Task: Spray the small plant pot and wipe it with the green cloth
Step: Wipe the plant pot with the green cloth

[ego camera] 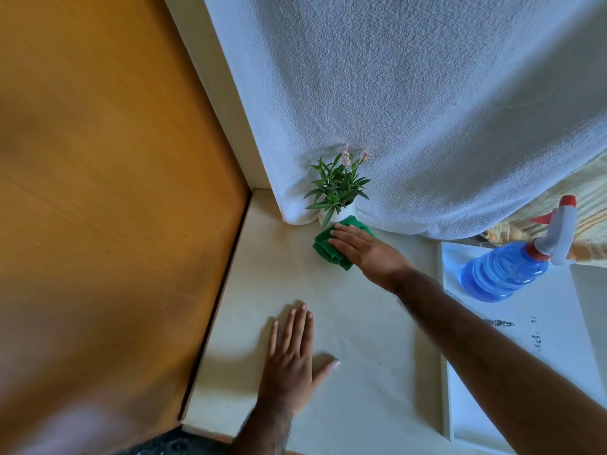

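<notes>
The small white plant pot (341, 214) held green leaves and pink buds. The right hand (368, 251) lay flat, fingers extended, pressing the green cloth (325, 246) against its base.

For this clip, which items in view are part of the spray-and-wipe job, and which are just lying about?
Part of the job:
small plant pot
green cloth, under the right hand
blue spray bottle

Just lying about:
white curtain
white board under the bottle
striped fabric
left hand, flat on the surface
</notes>
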Tool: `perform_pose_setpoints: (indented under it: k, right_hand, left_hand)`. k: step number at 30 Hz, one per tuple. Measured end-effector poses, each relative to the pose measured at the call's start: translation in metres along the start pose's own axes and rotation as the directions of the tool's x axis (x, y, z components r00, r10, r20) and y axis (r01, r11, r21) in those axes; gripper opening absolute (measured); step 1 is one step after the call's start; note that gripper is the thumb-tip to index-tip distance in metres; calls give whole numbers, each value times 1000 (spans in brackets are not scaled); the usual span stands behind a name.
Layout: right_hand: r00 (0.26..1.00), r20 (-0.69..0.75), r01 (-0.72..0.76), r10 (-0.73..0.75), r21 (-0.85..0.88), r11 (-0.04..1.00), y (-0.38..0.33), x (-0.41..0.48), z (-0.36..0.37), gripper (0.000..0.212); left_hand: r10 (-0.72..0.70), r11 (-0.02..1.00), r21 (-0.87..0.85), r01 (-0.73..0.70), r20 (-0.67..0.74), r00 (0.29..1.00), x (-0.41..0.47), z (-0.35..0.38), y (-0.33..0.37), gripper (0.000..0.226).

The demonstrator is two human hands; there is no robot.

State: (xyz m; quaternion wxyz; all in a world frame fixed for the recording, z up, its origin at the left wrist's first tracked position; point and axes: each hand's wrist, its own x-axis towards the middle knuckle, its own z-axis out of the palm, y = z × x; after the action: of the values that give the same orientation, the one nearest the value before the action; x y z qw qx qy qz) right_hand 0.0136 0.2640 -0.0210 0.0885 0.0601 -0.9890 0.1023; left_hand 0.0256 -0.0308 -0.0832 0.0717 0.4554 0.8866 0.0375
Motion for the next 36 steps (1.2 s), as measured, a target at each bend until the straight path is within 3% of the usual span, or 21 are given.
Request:
perform_pose_setpoints:
  k: [5,9,13,20,26,30,36]
  right_hand:
    - [996,-55,-62,65,53,997,-5,-10,-5,52]
    - [990,-138,-24,29,38,999,-3,0,-19,62]
    - [995,-99,-26,30,44,999,3,4,-13,50]
    - [994,-8,-108,109,87,990,3,-9,4,56]
    - [986,-150,-65,78,90,994,-2,3,-11,47]
    - [994,-99,-38,45,70,997,4,4,-9,51]
    - [994,-25,-108,110,80,991,5,-12,9,54]
  left_hand:
    - [7,1000,-3,-7,-3,1000,-1,0,0,98]
    - [-1,1000,8,1,3,1000,-1,-1,1,98]
    - [-1,1000,-5,1,7,1000,-1,0,0,99]
    - [2,1000,-5,-2,-6,1000,0,0,0,98]
    - [-1,1000,7,1,-1,1000,0,0,0,98]
    - [0,1000,5,0,4,1000,0,0,0,99]
    - [1,1000,7,-1,-6,1000,0,0,0,98]
